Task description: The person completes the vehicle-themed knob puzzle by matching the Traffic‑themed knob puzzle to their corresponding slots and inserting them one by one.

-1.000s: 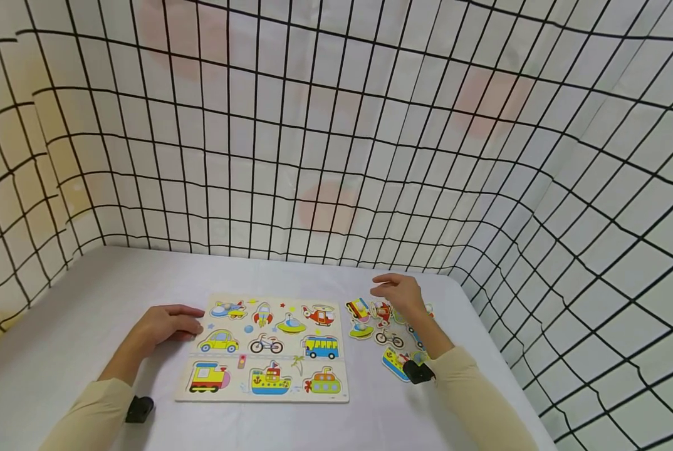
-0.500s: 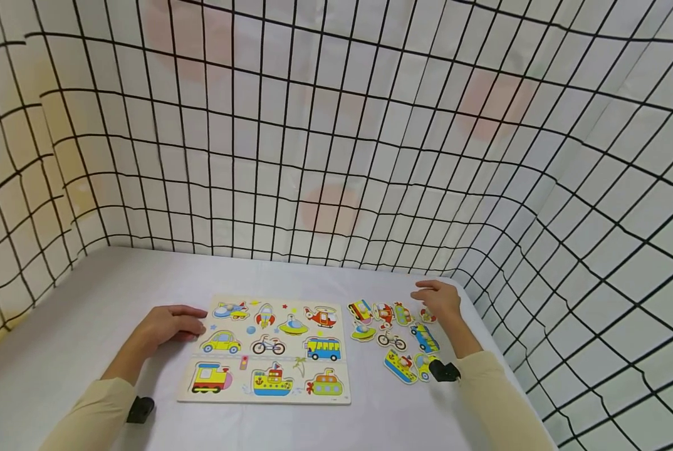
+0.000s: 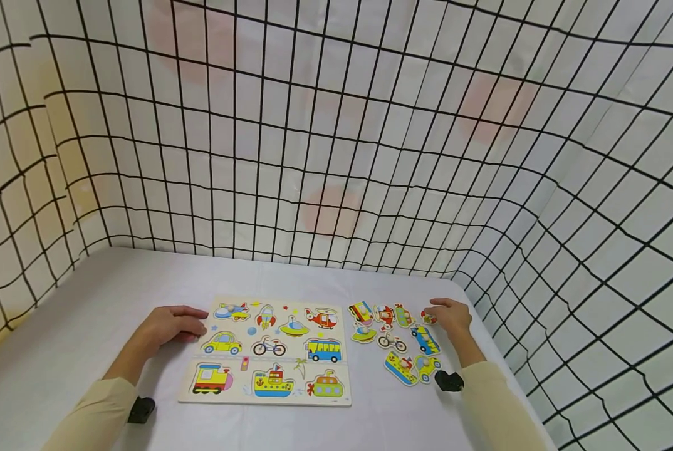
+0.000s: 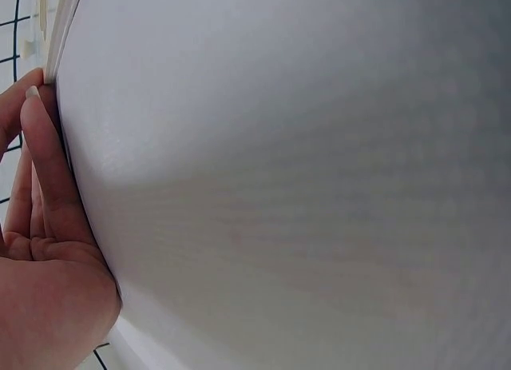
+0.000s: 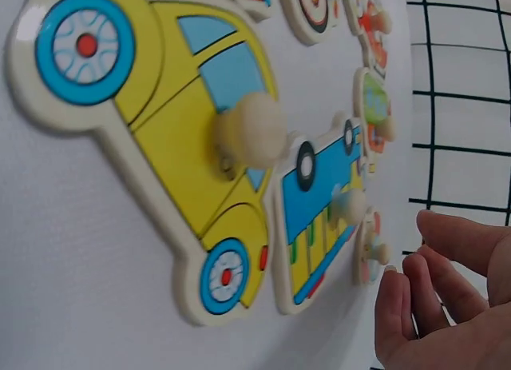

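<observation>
My left hand (image 3: 170, 327) rests on the table at the left edge of a wooden puzzle board (image 3: 240, 396); its fingertips touch that edge. In the left wrist view, the fingers (image 4: 49, 158) lie fairly straight along the tabletop. At the right, my right hand (image 3: 452, 318) hovers beside a small red-and-white puzzle piece (image 3: 427, 318), the rightmost one in the far row. The right wrist view shows the thumb and fingers (image 5: 447, 294) loosely bent, just short of the wooden knob on that piece, holding nothing.
Several knobbed pieces lie right of the board: a bus (image 3: 425, 340), car (image 3: 427, 368), ship (image 3: 400, 368), bicycle (image 3: 391, 342), flying saucer (image 3: 363, 333), train (image 3: 361, 312), helicopter (image 3: 383, 316) and submarine (image 3: 403, 315). A black wire grid (image 3: 336, 181) stands behind and beside the table.
My right hand has moved right from above the far pieces, then down toward the red-and-white piece, uncovering the bus and car. My left hand stays at the board's edge.
</observation>
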A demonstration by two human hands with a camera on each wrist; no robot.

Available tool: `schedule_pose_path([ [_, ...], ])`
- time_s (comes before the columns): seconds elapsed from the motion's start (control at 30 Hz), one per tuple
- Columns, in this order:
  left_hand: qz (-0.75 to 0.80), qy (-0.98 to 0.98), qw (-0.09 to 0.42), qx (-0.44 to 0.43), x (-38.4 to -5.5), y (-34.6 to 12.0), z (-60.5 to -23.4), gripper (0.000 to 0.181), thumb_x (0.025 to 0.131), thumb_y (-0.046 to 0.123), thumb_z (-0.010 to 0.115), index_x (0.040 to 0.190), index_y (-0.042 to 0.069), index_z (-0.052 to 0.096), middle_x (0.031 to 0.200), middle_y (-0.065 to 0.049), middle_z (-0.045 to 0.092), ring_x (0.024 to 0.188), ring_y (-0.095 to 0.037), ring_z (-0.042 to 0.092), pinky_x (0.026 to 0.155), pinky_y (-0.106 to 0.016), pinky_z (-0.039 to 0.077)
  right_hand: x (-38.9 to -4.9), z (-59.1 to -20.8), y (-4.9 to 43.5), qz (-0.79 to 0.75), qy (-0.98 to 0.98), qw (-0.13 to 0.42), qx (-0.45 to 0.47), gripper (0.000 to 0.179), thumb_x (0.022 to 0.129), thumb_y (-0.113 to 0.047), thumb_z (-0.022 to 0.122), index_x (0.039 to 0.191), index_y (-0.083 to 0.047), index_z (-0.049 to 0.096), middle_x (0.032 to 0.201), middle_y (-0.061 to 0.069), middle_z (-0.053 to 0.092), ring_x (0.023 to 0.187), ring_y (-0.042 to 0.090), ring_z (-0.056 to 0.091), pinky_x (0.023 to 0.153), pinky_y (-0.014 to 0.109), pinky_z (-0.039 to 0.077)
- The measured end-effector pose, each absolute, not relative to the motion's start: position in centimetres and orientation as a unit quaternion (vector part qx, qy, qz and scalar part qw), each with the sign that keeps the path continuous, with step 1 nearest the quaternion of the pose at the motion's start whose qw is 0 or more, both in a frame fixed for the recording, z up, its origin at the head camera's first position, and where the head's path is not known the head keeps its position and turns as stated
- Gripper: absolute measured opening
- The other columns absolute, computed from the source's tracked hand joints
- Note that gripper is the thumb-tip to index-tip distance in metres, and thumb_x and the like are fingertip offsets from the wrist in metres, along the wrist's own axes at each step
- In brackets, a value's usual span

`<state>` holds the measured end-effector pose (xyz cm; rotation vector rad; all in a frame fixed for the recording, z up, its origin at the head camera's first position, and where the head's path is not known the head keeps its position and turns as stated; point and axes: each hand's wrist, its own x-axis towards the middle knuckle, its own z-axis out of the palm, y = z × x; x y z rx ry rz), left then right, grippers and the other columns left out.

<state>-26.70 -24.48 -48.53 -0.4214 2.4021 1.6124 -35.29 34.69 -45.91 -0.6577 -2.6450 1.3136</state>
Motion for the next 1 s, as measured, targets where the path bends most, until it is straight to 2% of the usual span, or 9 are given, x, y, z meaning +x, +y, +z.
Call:
schedule_pose_path([
  [0.13, 0.547, 0.818, 0.108, -0.143, -26.7, -24.6, -48.7, 0.052, 0.082, 0.021, 0.079, 0.129, 0.002, 0.068, 0.107, -0.015, 0.074, 0.074, -0.018, 0.066, 0.069, -0.027, 0.052, -35.4, -46.6, 35.0, 0.432, -0.871, 0.056, -0.229, 0.040, 0.091, -0.021, 0.071, 0.126, 0.000, 0.068, 0.133, 0.024, 0.060, 0.124, 0.038, 0.046, 0.103, 0.052, 0.041],
  [0.37, 0.550, 0.817, 0.108, -0.138, -26.7, -24.5, -48.6, 0.052, 0.083, 0.021, 0.079, 0.129, 0.002, 0.068, 0.107, -0.014, 0.074, 0.074, -0.017, 0.065, 0.069, -0.027, 0.052, -35.3, -47.1, 35.5, 0.431, -0.869, 0.059, -0.236, 0.038, 0.090, -0.020, 0.072, 0.123, 0.000, 0.071, 0.122, 0.022, 0.068, 0.114, 0.034, 0.053, 0.095, 0.045, 0.044],
  [0.57, 0.549, 0.817, 0.109, -0.139, -26.7, -24.5, -48.6, 0.052, 0.082, 0.021, 0.079, 0.129, 0.002, 0.067, 0.107, -0.014, 0.074, 0.074, -0.018, 0.065, 0.069, -0.027, 0.052, -35.3, -47.3, 35.7, 0.432, -0.872, 0.057, -0.222, 0.037, 0.090, -0.019, 0.072, 0.120, 0.002, 0.071, 0.113, 0.020, 0.072, 0.110, 0.033, 0.055, 0.095, 0.046, 0.043],
  [0.73, 0.550, 0.816, 0.108, -0.141, -26.9, -24.5, -48.7, 0.052, 0.082, 0.020, 0.079, 0.129, 0.002, 0.068, 0.105, -0.013, 0.074, 0.073, -0.018, 0.065, 0.068, -0.027, 0.052, -35.4, -47.5, 35.6, 0.433, -0.872, 0.056, -0.223, 0.034, 0.090, -0.018, 0.073, 0.117, 0.003, 0.073, 0.100, 0.015, 0.074, 0.097, 0.028, 0.060, 0.083, 0.037, 0.047],
  [0.87, 0.551, 0.816, 0.106, -0.140, -26.9, -24.6, -48.7, 0.052, 0.081, 0.020, 0.079, 0.128, 0.002, 0.068, 0.104, -0.013, 0.074, 0.073, -0.018, 0.065, 0.068, -0.027, 0.051, -35.6, -47.8, 35.6, 0.431, -0.871, 0.058, -0.227, 0.032, 0.090, -0.018, 0.073, 0.115, 0.002, 0.074, 0.100, 0.015, 0.075, 0.094, 0.026, 0.062, 0.076, 0.030, 0.047],
  [1.0, 0.548, 0.818, 0.106, -0.137, -26.9, -24.7, -48.8, 0.051, 0.082, 0.021, 0.079, 0.128, 0.001, 0.068, 0.104, -0.012, 0.074, 0.074, -0.018, 0.065, 0.069, -0.028, 0.051, -35.7, -48.0, 35.6, 0.430, -0.872, 0.060, -0.226, 0.031, 0.089, -0.018, 0.074, 0.112, 0.002, 0.074, 0.103, 0.017, 0.074, 0.097, 0.028, 0.061, 0.077, 0.033, 0.046],
])
